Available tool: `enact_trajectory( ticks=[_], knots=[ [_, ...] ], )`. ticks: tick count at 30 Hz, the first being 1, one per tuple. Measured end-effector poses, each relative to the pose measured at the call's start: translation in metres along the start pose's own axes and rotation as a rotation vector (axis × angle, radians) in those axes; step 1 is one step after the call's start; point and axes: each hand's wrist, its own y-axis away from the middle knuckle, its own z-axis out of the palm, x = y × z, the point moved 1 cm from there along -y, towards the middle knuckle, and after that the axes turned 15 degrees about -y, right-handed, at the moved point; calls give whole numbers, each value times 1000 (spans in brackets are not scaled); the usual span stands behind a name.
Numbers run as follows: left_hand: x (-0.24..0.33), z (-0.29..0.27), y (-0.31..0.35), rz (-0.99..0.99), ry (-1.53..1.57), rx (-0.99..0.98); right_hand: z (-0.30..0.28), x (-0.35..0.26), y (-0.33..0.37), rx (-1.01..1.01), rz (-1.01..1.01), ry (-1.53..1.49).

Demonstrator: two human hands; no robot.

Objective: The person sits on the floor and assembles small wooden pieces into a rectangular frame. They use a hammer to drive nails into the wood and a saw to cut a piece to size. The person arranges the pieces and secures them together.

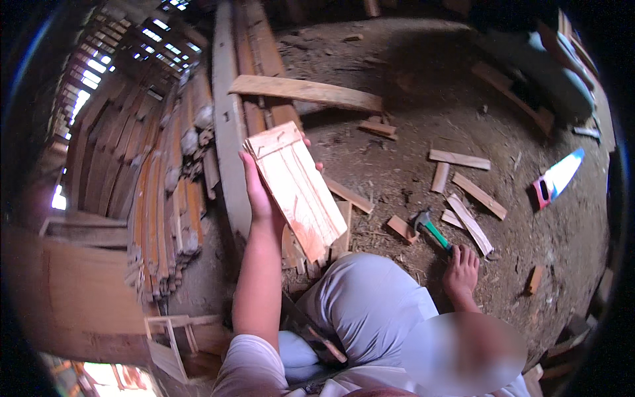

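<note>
Raised in front of me, a flat piece made of pale wooden boards (297,185) is gripped by its edges in my left hand (259,188). A short cross strip lies over its upper end, with marks that look like nails in it. Down at the right, my right hand (461,278) rests low over the ground, its fingers curled at the handle end of a claw hammer (434,231). The hammer has a green handle and a metal head, which lies by a small wood block (402,229). How far the fingers wrap the handle is partly hidden.
Loose wood offcuts (471,221) lie around the hammer on the dirt floor (423,79). A handsaw (559,178) with a red handle lies at the far right. Long planks (228,132) and a lumber stack (172,218) stand left; a board (304,91) crosses the planks.
</note>
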Motion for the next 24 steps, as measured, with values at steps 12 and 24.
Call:
enact_trajectory(
  ticks=[12, 24],
  knots=[
    [-4, -154, 227, -73, 238, 388, 19, 7, 7, -57, 6, 156],
    [-35, -201, 268, -161, -800, 834, 20, 7, -8, -86, 30, 361]
  ],
)
